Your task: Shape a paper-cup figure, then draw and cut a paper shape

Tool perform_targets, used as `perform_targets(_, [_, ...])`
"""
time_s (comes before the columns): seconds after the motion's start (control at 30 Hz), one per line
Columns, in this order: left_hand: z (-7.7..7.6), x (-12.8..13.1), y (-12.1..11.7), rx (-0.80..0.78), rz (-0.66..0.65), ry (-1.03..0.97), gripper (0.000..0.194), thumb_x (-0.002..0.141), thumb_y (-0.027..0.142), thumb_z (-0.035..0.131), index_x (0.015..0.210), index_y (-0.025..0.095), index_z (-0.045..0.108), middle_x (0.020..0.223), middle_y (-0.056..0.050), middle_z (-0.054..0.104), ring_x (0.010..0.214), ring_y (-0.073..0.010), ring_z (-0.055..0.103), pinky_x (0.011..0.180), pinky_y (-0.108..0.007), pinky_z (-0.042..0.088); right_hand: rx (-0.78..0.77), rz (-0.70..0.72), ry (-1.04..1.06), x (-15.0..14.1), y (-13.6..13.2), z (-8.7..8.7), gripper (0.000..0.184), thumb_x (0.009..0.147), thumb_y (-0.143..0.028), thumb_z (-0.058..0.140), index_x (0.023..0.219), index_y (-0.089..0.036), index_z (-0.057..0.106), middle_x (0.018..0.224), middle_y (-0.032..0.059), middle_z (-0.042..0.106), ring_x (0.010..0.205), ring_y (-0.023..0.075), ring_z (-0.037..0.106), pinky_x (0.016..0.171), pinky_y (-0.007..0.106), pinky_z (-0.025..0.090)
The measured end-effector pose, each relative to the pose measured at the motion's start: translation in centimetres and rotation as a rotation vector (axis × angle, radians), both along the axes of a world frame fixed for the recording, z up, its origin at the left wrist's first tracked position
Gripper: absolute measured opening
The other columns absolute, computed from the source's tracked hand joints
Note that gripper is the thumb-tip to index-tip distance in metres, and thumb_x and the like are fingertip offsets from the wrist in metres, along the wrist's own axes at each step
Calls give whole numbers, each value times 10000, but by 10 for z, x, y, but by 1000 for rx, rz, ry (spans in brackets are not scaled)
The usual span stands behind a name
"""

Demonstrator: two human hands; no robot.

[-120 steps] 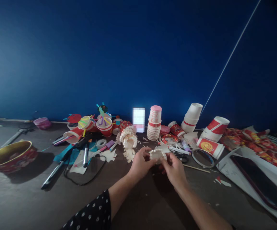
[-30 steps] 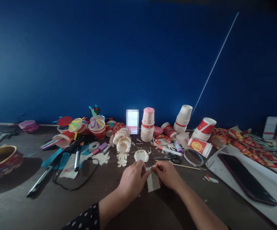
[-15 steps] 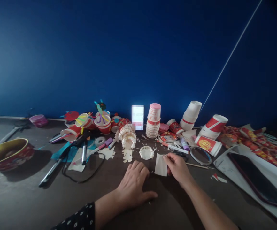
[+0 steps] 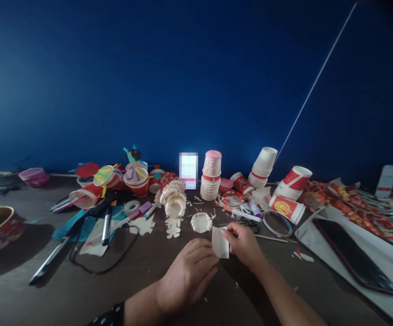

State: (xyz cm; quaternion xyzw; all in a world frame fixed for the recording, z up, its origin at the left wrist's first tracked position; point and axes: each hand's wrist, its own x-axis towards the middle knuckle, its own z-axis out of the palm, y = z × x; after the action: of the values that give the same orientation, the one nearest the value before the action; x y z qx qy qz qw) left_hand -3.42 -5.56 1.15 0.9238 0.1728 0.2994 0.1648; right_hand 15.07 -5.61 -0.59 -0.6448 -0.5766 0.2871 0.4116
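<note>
We see the right hand (image 4: 244, 244) pinching a small cream rectangle of paper (image 4: 220, 243) by its right edge, probably so that its face stays uncovered. The left hand (image 4: 190, 271) curls at the opposite edge; we cannot tell whether its hidden fingertips grip there too. Just beyond the paper, a round white paper piece with a toothed rim (image 4: 201, 222) lies flat on the dark brown tabletop (image 4: 142, 290), seemingly within easy reach. Farther back, a white-and-red paper-cup stack with a pink top (image 4: 211, 188) stands upright, nested presumably to save room.
</note>
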Motion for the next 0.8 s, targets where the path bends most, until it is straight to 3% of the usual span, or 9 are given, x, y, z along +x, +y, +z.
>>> perform_targets(0.1, [-5,-1,4,42,-18,164,302,794,213,432,1085,164,497,1111,-111,542,1100,-231,422,925,-417,332,39,96,-168,-3,-3,4,275,765,-394,453,618,-189,563,488,-15,579,416,121,521,418,202,353])
perform_targets(0.17, [-11,-1,5,41,-23,271,333,777,256,478,1097,165,486,1141,-104,530,1107,-236,422,947,-417,308,91,69,-288,0,-3,7,297,794,-379,417,652,-190,597,503,5,603,449,135,539,444,214,361])
perform_targets(0.23, [-16,0,5,47,-17,337,351,771,277,496,1106,173,476,1164,-97,517,1119,-244,410,962,-442,269,182,-50,-435,10,-1,10,283,817,-341,391,746,-188,618,608,35,645,530,154,568,518,238,394])
perform_targets(0.33, [-16,1,3,71,-17,352,325,771,296,503,1075,182,485,1146,-86,526,1107,-234,416,968,-438,242,379,-278,-695,30,5,9,243,813,-263,404,920,-170,601,863,96,641,821,220,554,761,327,394])
perform_targets(0.43, [-10,2,0,86,-17,343,231,785,293,482,988,189,517,1051,-66,568,1029,-206,464,945,-400,270,359,-337,-898,45,10,3,281,768,-200,454,1018,-154,573,986,127,592,924,254,492,817,381,363])
perform_targets(0.5, [-7,3,-1,93,-22,341,175,803,281,449,927,190,532,976,-58,584,959,-189,493,906,-378,308,293,-375,-979,47,11,0,250,729,-189,498,953,-162,604,999,131,578,932,274,467,796,398,358])
perform_targets(0.67, [-11,3,0,127,-19,294,174,829,234,387,870,192,551,894,-62,578,891,-178,500,798,-335,373,256,-359,-975,42,7,4,76,711,-187,523,712,-203,598,912,98,600,891,269,475,707,372,361])
perform_targets(0.8, [-20,2,4,174,-9,236,203,832,184,365,890,187,560,890,-72,566,881,-170,493,753,-310,391,250,-284,-755,38,5,11,79,751,-234,487,740,-196,556,710,70,614,710,228,544,640,333,382])
